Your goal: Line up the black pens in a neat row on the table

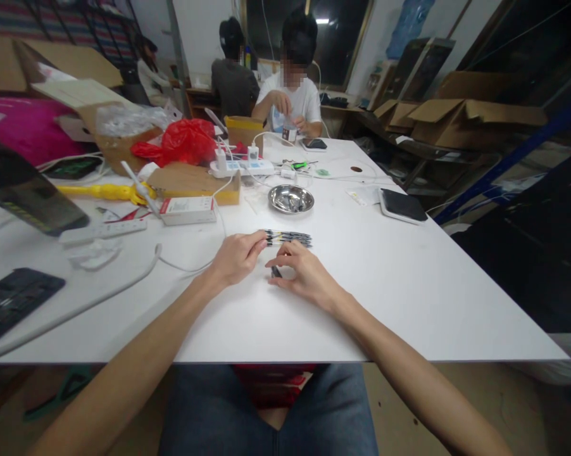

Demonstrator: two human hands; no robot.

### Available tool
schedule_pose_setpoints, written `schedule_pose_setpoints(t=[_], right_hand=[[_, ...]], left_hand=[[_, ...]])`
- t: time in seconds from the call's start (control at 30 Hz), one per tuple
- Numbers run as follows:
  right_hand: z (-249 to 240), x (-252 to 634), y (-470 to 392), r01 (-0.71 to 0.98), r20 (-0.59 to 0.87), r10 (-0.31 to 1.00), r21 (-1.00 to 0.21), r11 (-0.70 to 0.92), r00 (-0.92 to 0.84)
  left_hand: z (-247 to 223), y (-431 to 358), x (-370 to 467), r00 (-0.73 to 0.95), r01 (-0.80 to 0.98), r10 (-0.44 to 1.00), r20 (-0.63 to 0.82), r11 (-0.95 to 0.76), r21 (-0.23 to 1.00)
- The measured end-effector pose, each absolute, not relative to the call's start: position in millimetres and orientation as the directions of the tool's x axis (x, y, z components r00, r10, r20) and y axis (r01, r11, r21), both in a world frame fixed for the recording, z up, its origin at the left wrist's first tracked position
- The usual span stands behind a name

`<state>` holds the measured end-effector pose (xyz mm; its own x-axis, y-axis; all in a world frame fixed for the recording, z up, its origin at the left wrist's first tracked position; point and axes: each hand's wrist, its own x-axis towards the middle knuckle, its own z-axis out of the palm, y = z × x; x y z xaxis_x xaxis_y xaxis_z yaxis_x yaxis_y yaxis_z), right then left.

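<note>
My left hand (237, 256) rests on the white table (399, 278) and pinches the left end of a row of small dark parts (290, 238) lying flat. My right hand (303, 271) sits just below that row, fingers curled around one small dark part (276, 272) held against the tabletop. Both forearms reach in from the near edge.
A metal bowl (290, 198) with small parts stands behind the row. A white box (187, 209), a power strip (242, 167), cardboard boxes, a red bag (183, 140) and cables crowd the left. A black tablet (402, 205) lies right. A person in white (292, 101) works at the far end.
</note>
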<state>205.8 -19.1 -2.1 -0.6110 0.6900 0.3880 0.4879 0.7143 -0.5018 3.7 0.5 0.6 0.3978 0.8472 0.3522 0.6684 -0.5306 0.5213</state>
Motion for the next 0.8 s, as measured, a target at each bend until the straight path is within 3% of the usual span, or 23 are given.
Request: schedule_pose_setpoints(t=[0.13,0.3,0.53,0.8], right_hand=[[-3,204,-24,0.566,0.334,0.671,-0.363,0.740,-0.662],[-10,205,-22,0.598,0.334,0.676,-0.316,0.737,-0.657],[-12,204,-22,0.603,0.339,0.686,-0.327,0.728,-0.644],[-16,203,-19,0.591,0.323,0.730,-0.435,0.680,-0.602]], left_hand=[[3,2,0,0.378,0.726,0.855,0.354,-0.511,0.460],[3,2,1,0.402,0.754,0.850,0.341,-0.519,0.403],[-2,1,3,0.449,0.737,0.831,0.330,-0.553,0.390],[-2,-1,6,0.459,0.716,0.831,0.313,-0.555,0.423]])
